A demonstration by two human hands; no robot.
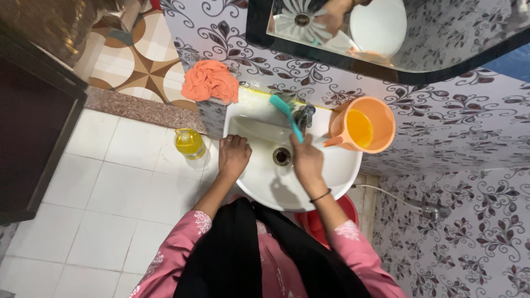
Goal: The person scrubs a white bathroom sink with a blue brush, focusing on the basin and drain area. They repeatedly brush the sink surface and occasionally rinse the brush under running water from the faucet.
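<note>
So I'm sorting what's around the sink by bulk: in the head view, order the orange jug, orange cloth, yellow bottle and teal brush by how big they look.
1. Orange jug
2. Orange cloth, slightly smaller
3. and 4. Yellow bottle and teal brush: unsure. The brush is longer but thin, and the right hand covers its lower end.

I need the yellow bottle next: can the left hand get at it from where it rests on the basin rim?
Probably yes. The left hand rests on the sink rim, and the yellow bottle stands just beside the basin on that side with nothing between them. The right hand holds the teal brush.
</note>
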